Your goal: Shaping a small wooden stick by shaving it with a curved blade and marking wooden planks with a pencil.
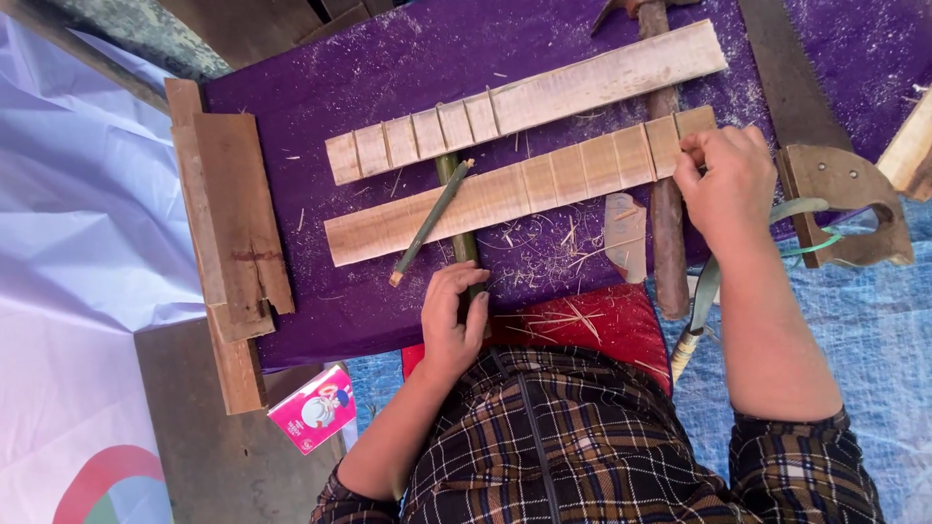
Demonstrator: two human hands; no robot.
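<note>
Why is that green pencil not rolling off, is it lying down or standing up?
Lying down. The green pencil rests slanted across the lower wooden slat, its tip end near the left hand. Why it stays put: cannot tell.

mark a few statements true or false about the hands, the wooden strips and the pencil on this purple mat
1. The right hand touches the end of the lower wooden strip. True.
2. The left hand holds the pencil. False: the pencil lies loose across the lower strip; the left hand rests on a green stick.
3. Both strips carry cross marks. True; the upper strip too.
4. The saw handle lies left of the mat. False: right.
</note>
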